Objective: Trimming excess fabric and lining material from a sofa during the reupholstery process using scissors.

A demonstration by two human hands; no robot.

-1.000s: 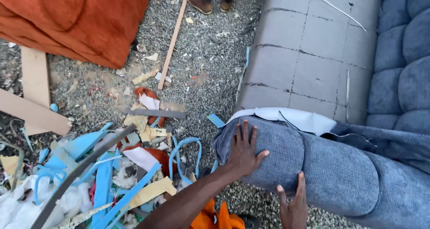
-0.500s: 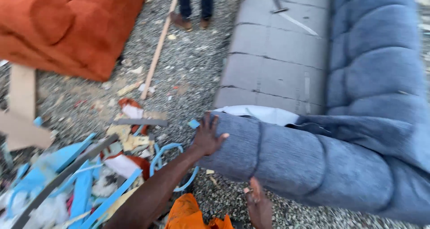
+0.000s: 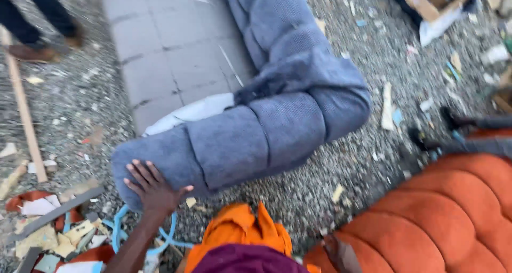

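Since half a second earlier, the view had swung right, bringing an orange cushion [image 3: 448, 214] into sight. On the gravel [image 3: 85, 102], the grey sofa [image 3: 250, 129] lay across the middle. The left hand [image 3: 154, 190] pressed flat and open against its rolled arm; the right hand had dropped from view.
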